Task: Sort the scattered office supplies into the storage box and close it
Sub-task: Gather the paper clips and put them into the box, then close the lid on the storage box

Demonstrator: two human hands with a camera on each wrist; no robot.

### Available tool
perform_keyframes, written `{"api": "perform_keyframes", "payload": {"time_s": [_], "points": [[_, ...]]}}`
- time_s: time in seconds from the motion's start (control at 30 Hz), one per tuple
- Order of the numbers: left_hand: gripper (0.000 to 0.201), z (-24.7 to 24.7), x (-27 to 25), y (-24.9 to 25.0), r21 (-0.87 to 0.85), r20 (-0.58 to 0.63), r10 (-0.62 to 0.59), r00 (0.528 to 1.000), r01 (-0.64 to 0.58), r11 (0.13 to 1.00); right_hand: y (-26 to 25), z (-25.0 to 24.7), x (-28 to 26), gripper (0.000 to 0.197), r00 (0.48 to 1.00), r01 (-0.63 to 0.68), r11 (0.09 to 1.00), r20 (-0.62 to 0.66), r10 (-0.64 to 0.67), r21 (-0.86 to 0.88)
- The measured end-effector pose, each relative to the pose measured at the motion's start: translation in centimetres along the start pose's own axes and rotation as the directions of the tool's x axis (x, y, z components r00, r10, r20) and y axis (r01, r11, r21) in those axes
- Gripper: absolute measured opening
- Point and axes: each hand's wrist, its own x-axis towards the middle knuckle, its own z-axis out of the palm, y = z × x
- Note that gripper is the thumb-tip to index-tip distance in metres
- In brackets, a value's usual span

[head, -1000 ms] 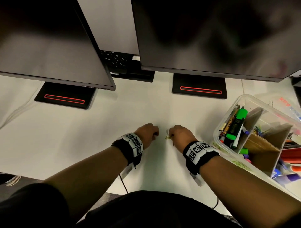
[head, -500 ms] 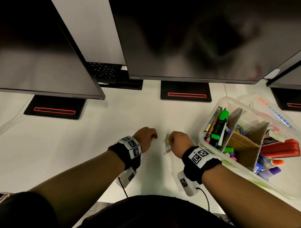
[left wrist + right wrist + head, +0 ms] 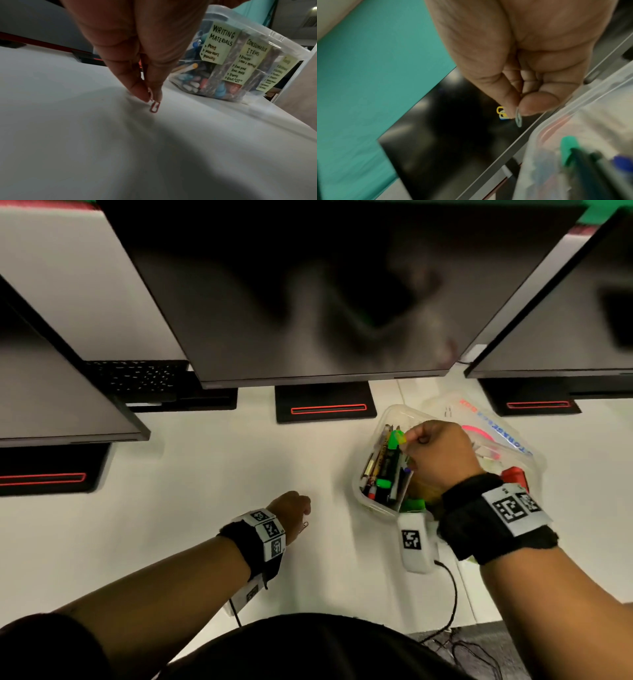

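Observation:
The clear storage box (image 3: 387, 419) stands at the right of the white desk, with pens and green highlighters (image 3: 394, 440) in its left compartment. My right hand (image 3: 435, 453) hovers over the box, its thumb and forefinger pinching several small paper clips (image 3: 501, 113). My left hand (image 3: 291, 508) is down on the desk left of the box. Its fingertips (image 3: 140, 94) pinch the top of a red paper clip (image 3: 155, 106), which touches the desk and also shows beside the hand as the clip (image 3: 303, 527). Yellow labels (image 3: 221, 40) mark the box's compartments.
Three dark monitors hang over the back of the desk on black stands (image 3: 322, 405). A keyboard (image 3: 144, 378) lies behind them. The box lid (image 3: 496, 426) lies behind the box and a red item (image 3: 513, 475) lies at its right. A cable (image 3: 452, 594) runs off the near desk edge.
My right hand has lifted off the desk and swung right over the box, carrying its paper clips. My left hand has closed in on the red clip that lay between the hands.

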Motion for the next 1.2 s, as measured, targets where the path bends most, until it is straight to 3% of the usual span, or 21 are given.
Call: {"api": "perform_keyframes", "payload": {"time_s": [0.1, 0.3, 0.43, 0.6, 0.67, 0.73, 0.83, 0.9, 1.0, 1.07, 1.2], "points": [[0.019, 0.0, 0.0, 0.5, 0.058, 0.036, -0.013, 0.999, 0.011, 0.998, 1.8, -1.8, 0.5, 0.026, 0.996, -0.083, 0.996, -0.034, 0.083, -0.013], [0.030, -0.5, 0.1, 1.8, 0.197, 0.092, -0.072, 0.993, 0.053, 0.979, 3.4, -2.0, 1.6, 0.024, 0.987, -0.151, 0.986, -0.064, 0.147, -0.070], [0.031, -0.5, 0.5, 2.4, 0.264, 0.163, -0.080, 0.983, 0.035, 0.964, 4.1, -3.3, 2.2, 0.014, 0.977, -0.204, 0.964, -0.102, 0.188, -0.174], [0.030, -1.2, 0.5, 2.1, 0.279, 0.190, -0.069, 0.979, 0.013, 0.960, 5.2, -4.2, 3.2, 0.016, 0.952, -0.303, 0.937, -0.096, 0.290, -0.176], [0.028, -2.7, 0.3, 1.9, 0.227, 0.129, -0.091, 0.987, 0.060, 0.972, 5.6, -4.5, 3.6, 0.017, 0.948, -0.319, 0.930, -0.078, 0.309, -0.185], [0.024, -5.3, -0.1, 2.0, 0.108, -0.016, -0.088, 0.996, 0.089, 0.990, 5.9, -4.7, 3.7, 0.021, 0.941, -0.338, 0.925, -0.049, 0.334, -0.174], [0.015, -9.6, -1.2, 4.1, -0.044, -0.304, -0.014, 0.953, 0.001, 0.999, 6.3, -5.8, 3.4, 0.023, 0.940, -0.342, 0.930, -0.045, 0.339, -0.136], [0.012, -11.5, -1.5, 6.6, -0.124, -0.390, 0.037, 0.920, -0.092, 0.988, 6.5, -6.5, 3.2, 0.022, 0.946, -0.325, 0.933, -0.040, 0.322, -0.157], [0.008, -12.5, -0.2, 12.1, -0.153, -0.419, 0.171, 0.892, -0.254, 0.955, 6.7, -8.2, 3.2, 0.020, 0.957, -0.287, 0.936, -0.010, 0.291, -0.202], [0.009, -12.4, 1.2, 15.8, -0.130, -0.403, 0.234, 0.885, -0.309, 0.942, 7.1, -9.6, 3.3, 0.022, 0.951, -0.305, 0.947, 0.013, 0.308, -0.104], [0.014, -11.0, 4.8, 21.8, -0.048, -0.307, 0.251, 0.918, -0.278, 0.959, 9.1, -13.0, 4.1, 0.022, 0.933, -0.358, 0.933, 0.016, 0.359, -0.021]]}}
